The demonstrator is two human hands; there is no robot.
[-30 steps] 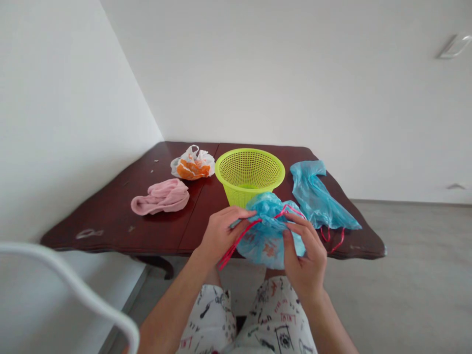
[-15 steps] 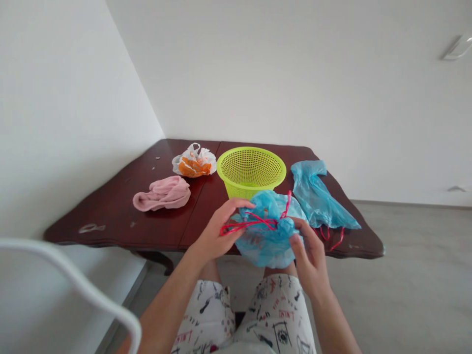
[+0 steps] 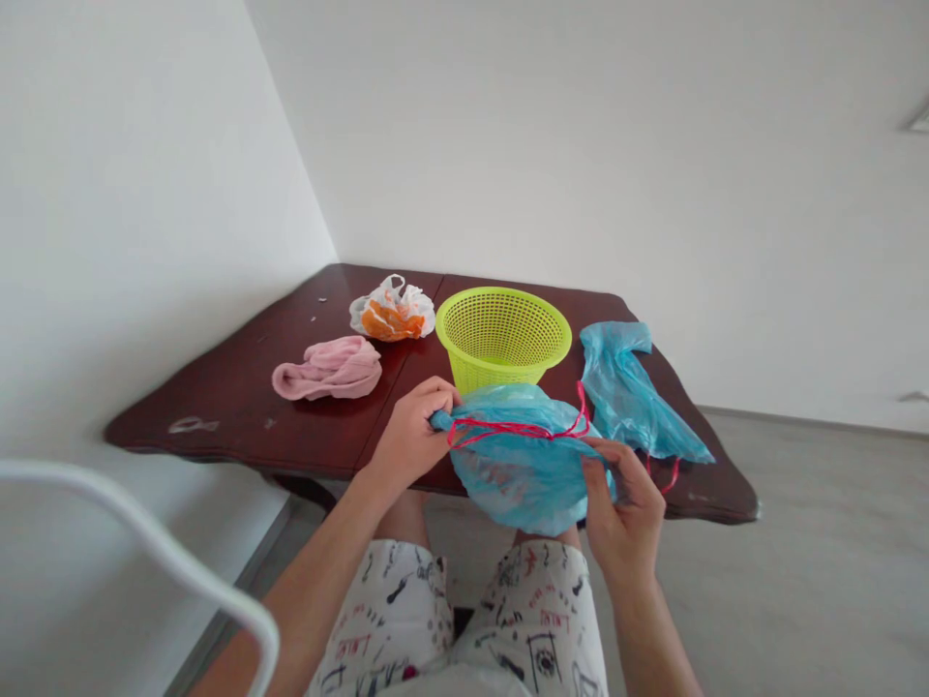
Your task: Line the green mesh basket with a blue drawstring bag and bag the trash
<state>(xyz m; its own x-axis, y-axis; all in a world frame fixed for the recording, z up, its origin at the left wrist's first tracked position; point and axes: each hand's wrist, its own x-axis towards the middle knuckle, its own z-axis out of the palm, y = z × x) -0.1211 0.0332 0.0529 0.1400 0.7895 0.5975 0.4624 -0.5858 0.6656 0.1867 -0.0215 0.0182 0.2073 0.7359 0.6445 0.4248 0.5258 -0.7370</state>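
Fingers of the left hand [image 3: 417, 426] and right hand [image 3: 628, 494] pinch opposite sides of the blue bag [image 3: 519, 474] at the table's [image 3: 218, 387] near edge — apparently keeping its red-stringed rim taut. The green basket [image 3: 470, 372] stands upright just beyond.
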